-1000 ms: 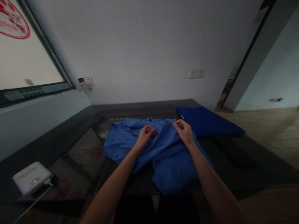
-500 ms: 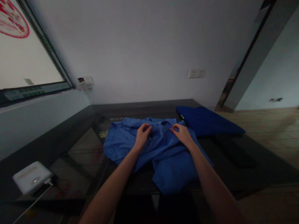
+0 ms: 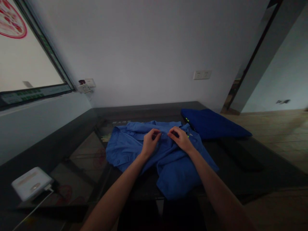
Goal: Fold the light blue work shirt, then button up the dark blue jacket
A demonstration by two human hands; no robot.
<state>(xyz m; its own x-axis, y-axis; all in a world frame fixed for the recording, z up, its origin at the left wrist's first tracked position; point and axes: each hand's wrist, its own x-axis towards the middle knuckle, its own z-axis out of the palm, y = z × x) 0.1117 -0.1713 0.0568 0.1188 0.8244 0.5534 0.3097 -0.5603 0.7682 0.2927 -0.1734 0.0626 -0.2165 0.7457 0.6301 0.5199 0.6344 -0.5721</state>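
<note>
A blue button-up shirt [image 3: 179,179] lies spread and rumpled on the dark tabletop, its lower part reaching toward me. My left hand [image 3: 151,141] is closed in a pinch on the cloth near the top middle of the shirt. Just right of it, my right hand [image 3: 181,138] pinches the fabric too, with thumb and forefinger together. Only a small gap separates the two sets of fingertips. Whatever fine part of the cloth sits in the fingertips is too small to make out.
A darker blue folded cloth or bag [image 3: 213,123] lies at the back right, beside a black flat object [image 3: 240,155]. At the front left stands a white box-shaped device [image 3: 32,183] with a cable. The glossy dark table [image 3: 144,110] meets the wall behind.
My hands have come closer together over the shirt, the right one moving left and the left one slightly right. Cloth between them has shifted; a light mark now shows beside my right hand.
</note>
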